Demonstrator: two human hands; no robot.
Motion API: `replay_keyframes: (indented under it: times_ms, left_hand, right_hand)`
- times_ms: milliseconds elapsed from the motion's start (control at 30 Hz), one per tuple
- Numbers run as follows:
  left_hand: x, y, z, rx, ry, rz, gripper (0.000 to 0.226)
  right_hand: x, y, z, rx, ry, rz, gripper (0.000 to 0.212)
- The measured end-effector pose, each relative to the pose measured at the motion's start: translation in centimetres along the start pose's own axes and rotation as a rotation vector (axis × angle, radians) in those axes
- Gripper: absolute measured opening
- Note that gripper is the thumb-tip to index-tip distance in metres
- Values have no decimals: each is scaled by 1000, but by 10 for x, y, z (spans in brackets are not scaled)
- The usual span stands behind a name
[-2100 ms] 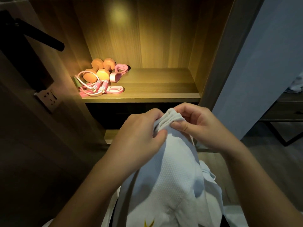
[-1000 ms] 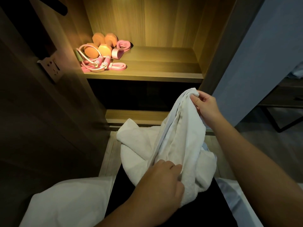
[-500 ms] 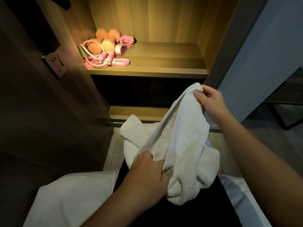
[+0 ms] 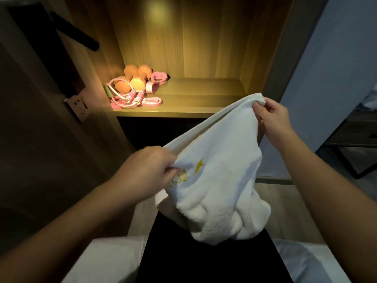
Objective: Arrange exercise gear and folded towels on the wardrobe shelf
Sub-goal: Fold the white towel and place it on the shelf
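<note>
Towel (image 4: 220, 180) hanging bunched; my right hand (image 4: 273, 121) pinching top corner, my left hand (image 4: 146, 170) gripping edge; best stretching taut, matching corners before folding.

The towel (image 4: 220, 180) hangs between your left hand (image 4: 146, 172) and right hand (image 4: 273, 119) in front of the wardrobe shelf (image 4: 204, 92), where dumbbells (image 4: 132, 78) sit at the left end behind a skipping rope (image 4: 131, 98)

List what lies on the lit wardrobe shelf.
Orange dumbbells, a pink jump rope and pink bands sit at the shelf's left end. The held white towel hides its front right corner.
</note>
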State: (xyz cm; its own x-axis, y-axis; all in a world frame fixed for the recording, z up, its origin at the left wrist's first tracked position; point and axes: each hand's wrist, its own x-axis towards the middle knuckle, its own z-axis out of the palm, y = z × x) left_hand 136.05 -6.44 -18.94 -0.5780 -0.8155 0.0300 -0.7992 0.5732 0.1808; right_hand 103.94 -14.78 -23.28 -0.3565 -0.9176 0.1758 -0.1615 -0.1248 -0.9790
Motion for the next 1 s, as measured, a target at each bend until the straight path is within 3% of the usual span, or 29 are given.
replay_keyframes:
  times_ms: [167, 300, 467, 567, 700, 800, 900, 1000]
  left_hand:
    - [53, -42, -82, 232, 144, -87, 18]
    - [93, -57, -153, 425, 231, -120, 36]
    - [127, -48, -230, 470, 487, -33, 38]
    - [136, -35, -244, 582, 363, -44, 17]
    - [149, -30, -256, 557, 524, -4, 18]
    - [148, -29, -248, 625, 358, -48, 11]
    - [142, -40, -242, 586, 340, -71, 13]
    - [124, -47, -235, 560, 285, -22, 12]
  right_hand:
    - [42, -70, -7, 44, -36, -143, 26]
    - [77, -126, -7, 23, -22, -278, 32]
    - [119, -205, -20, 80, 123, -504, 13]
    - [132, -212, -26, -155, 142, -479, 15]
    - [140, -215, -39, -165, 264, -485, 21]
    - [134, -195, -34, -278, 198, -415, 15]
    - [117, -182, -25, -168, 148, -408, 3]
    - [92, -175, -23, -71, 90, -377, 6]
